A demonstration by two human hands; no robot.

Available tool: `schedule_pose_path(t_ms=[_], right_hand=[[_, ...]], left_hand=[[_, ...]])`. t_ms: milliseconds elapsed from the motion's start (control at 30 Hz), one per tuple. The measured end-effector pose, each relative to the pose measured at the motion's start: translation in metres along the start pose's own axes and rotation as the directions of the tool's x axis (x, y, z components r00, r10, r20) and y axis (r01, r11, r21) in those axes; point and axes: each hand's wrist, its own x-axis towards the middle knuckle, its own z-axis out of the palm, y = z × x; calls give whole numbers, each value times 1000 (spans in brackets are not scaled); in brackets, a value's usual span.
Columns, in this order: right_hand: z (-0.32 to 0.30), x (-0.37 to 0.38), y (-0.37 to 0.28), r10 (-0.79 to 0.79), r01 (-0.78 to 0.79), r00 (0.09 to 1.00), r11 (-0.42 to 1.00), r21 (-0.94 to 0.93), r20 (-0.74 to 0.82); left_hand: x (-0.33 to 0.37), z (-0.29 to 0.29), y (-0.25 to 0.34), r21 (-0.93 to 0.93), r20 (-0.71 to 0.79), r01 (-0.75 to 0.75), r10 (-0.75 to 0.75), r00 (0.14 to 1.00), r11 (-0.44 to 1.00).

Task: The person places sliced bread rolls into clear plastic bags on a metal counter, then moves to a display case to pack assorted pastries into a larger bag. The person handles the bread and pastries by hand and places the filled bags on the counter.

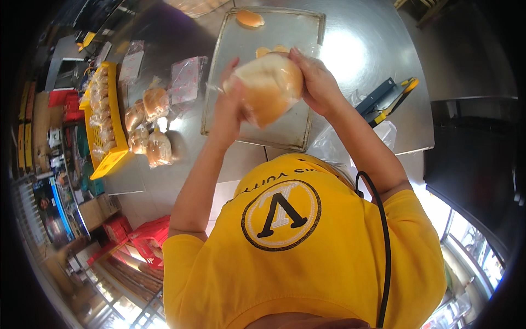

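Over the tray, a clear plastic bag of golden bread buns (268,90) is held up between my two hands. My left hand (231,101) grips its left side, the fingers slightly blurred by motion. Against its upper right side my right hand (316,79) is closed, thumb and fingers on the plastic. Beneath lies a metal baking tray (290,129) with a worn rim. A single bun (250,19) rests near its far edge, and more bread (272,50) shows partly behind the held bag.
Several bagged buns (159,148) sit left of the tray, beside a yellow crate (114,159) lined with bagged bread. Flat printed plastic bags (186,77) lie nearby. To the right are a dark blue and yellow device (386,101) and loose clear plastic bags (331,141).
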Motion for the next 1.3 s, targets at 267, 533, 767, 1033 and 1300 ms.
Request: schedule_pose_path(t_ms=[267,533,767,1033,1300], right_hand=[[-37,-26,-9,-30,-4,968,991,-133,-248],[-92,-80,-56,-657,35,708,398,-917,-258],[-120,-147,-32,-728,-54,604,368,-928,-324],[-145,-147,29,-854,-268,490,40,-963,-172],[-194,-162,84,-488,-588,736,-118,-800,-470]], left_hand=[[28,29,20,513,558,-858,752,351,19],[69,106,-15,-194,347,-364,410,843,911],[99,138,-33,-142,668,68,45,743,987],[113,148,-77,-63,715,344,-198,671,937],[108,140,-116,155,611,256,-297,734,954]])
